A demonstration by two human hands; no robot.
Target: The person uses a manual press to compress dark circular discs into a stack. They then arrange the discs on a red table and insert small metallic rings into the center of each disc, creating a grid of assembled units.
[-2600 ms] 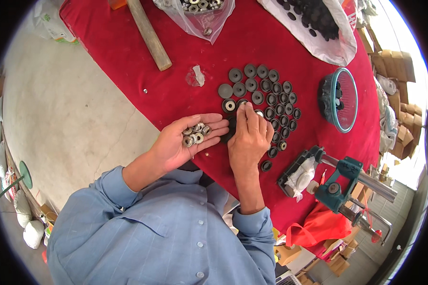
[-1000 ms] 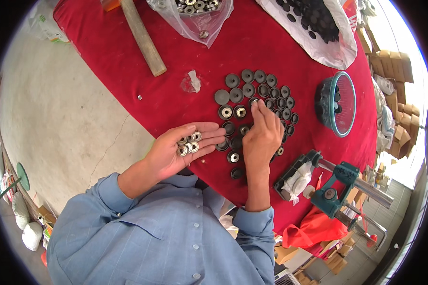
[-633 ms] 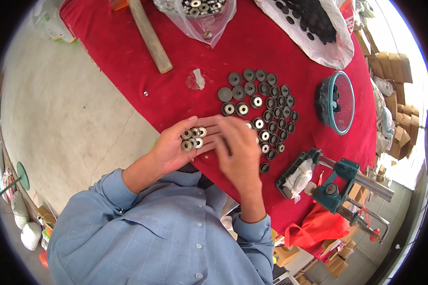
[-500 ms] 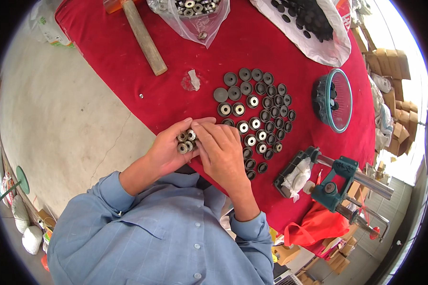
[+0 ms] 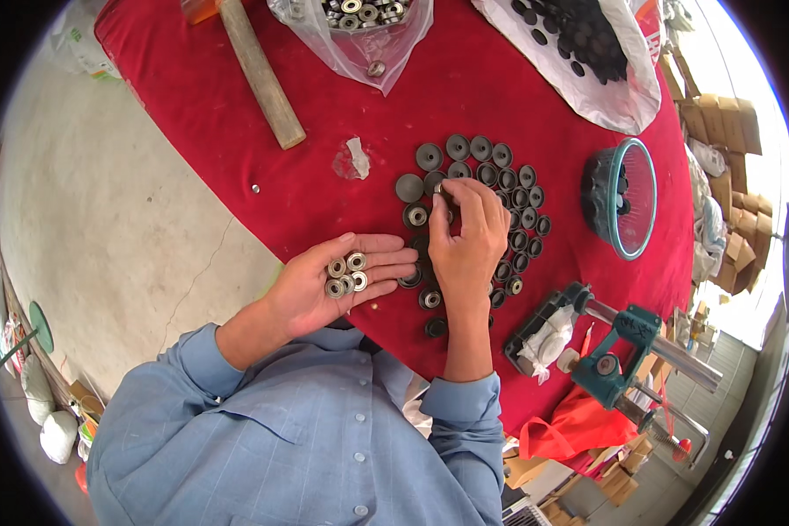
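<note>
My left hand [image 5: 302, 285] lies palm up past the table edge, its fingers stretched out. Several small metal ball bearings [image 5: 358, 280] rest on its palm and fingers. Out over the red cloth, my right hand [image 5: 472, 237] pinches one ball bearing [image 5: 440, 188] between thumb and fingertips. It is above the group of round black caps [image 5: 429, 158] that stand on the table. Some caps have a bearing seated inside, such as the cap [image 5: 415, 216] just left of my right hand. The hand and wrist hide the middle of the group.
A wooden-handled hammer [image 5: 263, 79] and a plastic bag of bearings [image 5: 386, 61] lie at the far side. A white sack [image 5: 622, 96] holds black discs. To the right are a teal-rimmed basket [image 5: 629, 237] and a green hand press [image 5: 609, 359]. The table [image 5: 210, 158] ends diagonally at the left.
My right hand has left my left palm and moved right and up over the caps, carrying one bearing. My left hand's fingers have straightened, uncovering the bearings on it.
</note>
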